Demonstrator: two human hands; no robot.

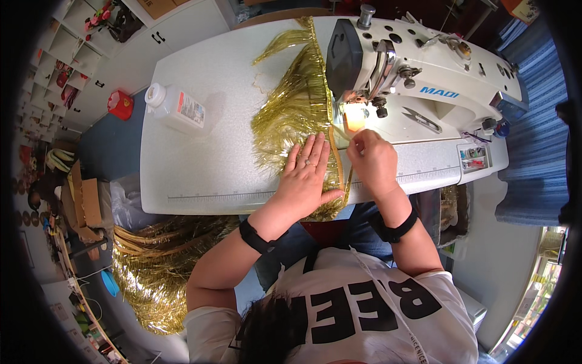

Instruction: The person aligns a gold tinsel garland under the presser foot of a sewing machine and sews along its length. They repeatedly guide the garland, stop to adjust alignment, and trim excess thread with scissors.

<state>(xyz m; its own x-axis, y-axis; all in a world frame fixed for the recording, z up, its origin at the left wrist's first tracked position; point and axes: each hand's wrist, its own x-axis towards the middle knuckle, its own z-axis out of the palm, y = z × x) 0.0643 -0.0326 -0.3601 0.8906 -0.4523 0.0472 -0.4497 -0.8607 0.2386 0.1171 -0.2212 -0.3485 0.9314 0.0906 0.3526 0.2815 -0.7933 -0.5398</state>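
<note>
A length of gold metallic tinsel fringe (291, 104) lies along the sewing table, its strands spread left and its bound edge running beside the needle area. My left hand (307, 175) rests flat on the fringe near the table's front, palm down, with the thumb across the bound edge. A narrow gold strip (348, 184) rises from the front edge to my right hand (373, 159), whose fingertips are pinched together on it. That hand is just in front of the lit needle area of the white MAQI sewing machine (436, 86). The needle itself is hard to make out.
Thread snips (423, 120) lie on the machine bed. A white plastic bottle (177, 109) stands on the left of the table (218, 150). More gold fringe (154, 277) hangs at my left. A small parts tray (475, 157) is set into the right end.
</note>
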